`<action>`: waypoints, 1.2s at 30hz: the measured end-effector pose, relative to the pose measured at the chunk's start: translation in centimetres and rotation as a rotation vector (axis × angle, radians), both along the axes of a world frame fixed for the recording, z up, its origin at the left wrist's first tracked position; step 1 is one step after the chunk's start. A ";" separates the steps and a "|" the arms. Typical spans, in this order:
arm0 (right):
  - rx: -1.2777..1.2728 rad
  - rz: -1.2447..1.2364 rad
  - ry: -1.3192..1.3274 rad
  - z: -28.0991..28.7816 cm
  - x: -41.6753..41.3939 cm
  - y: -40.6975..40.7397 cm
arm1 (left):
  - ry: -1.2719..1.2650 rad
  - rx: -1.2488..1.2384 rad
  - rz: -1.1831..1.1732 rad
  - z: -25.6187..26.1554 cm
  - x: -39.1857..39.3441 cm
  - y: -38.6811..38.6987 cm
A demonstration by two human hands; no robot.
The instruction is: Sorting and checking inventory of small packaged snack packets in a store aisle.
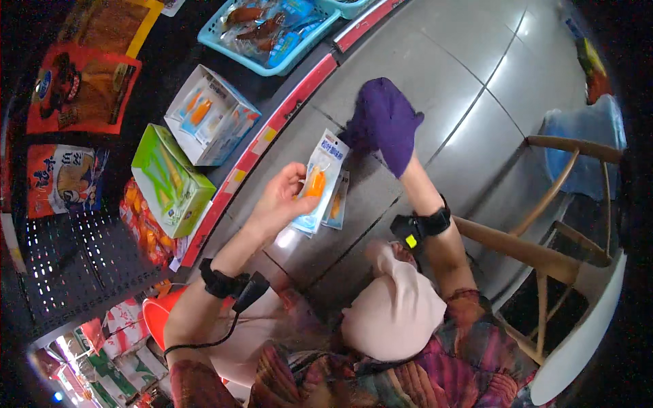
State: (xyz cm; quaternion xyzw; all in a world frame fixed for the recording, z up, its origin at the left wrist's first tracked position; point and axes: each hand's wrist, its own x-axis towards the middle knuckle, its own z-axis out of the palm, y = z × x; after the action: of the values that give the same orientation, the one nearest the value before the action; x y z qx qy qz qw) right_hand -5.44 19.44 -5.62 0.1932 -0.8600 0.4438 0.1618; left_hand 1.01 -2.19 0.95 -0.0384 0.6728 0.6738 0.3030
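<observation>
My left hand [288, 199] holds a sealed plastic food packet [326, 158] upright, thumb across its front. Orange pieces show through its clear window, and writing runs along the top. Behind it, a smaller-looking similar packet [336, 206] peeks out at the right; how it is held is hidden. A purple cloth [385, 117] covers my right hand [390, 132] from fingers to wrist, so the fingers do not show. The covered hand is just beyond the packets' upper right, above the tiled floor. Black straps [433, 222] circle both wrists.
At left, a dark shelf with a red front strip [306, 81] holds a white open box [204, 117] of similar packets, a green box [173, 183] and a blue basket [268, 35]. A wooden-legged chair [530, 250] stands at right. A red bucket-like container [160, 311] is lower left.
</observation>
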 end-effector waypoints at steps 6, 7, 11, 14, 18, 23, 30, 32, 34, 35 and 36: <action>-0.024 0.286 0.053 2.9 3.5 -5.0 | -0.116 0.115 0.023 1.4 -0.4 0.9; 0.009 0.298 0.065 2.9 3.2 -5.7 | -0.122 0.101 0.029 1.1 -0.3 0.7; 0.272 0.317 0.055 1.8 2.2 -6.4 | -0.132 0.105 -0.010 0.8 0.0 0.2; 0.131 0.153 0.092 -0.2 2.0 -6.1 | -0.165 0.085 -0.063 1.5 0.3 0.5; 0.276 0.098 -0.230 -0.7 0.5 -5.5 | -0.164 0.066 -0.073 1.6 0.4 0.8; 0.088 -0.104 -0.040 -5.0 -0.5 -2.5 | -0.171 0.151 -0.070 1.5 -0.2 0.7; 0.071 0.041 0.154 -2.9 2.2 -1.8 | -0.082 0.275 0.092 1.3 -0.5 0.8; -0.197 0.115 -0.127 -3.8 3.6 -3.2 | -0.094 0.249 0.058 1.2 -0.8 0.9; 0.007 0.191 0.092 -1.1 3.6 -4.4 | -0.110 0.175 0.011 1.0 -0.9 0.4; 0.007 0.253 0.136 -0.8 3.6 -4.7 | -0.179 0.149 0.002 0.6 -1.1 0.2; 0.009 0.313 0.183 -0.6 3.6 -4.9 | -0.245 0.125 -0.008 0.0 -1.2 0.0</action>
State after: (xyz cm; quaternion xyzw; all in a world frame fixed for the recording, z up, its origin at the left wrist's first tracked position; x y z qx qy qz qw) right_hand -1.86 14.55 -6.22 0.3651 -0.8030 0.4403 0.1676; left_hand -0.22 -2.17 0.93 -0.0989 0.5878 0.7034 0.3873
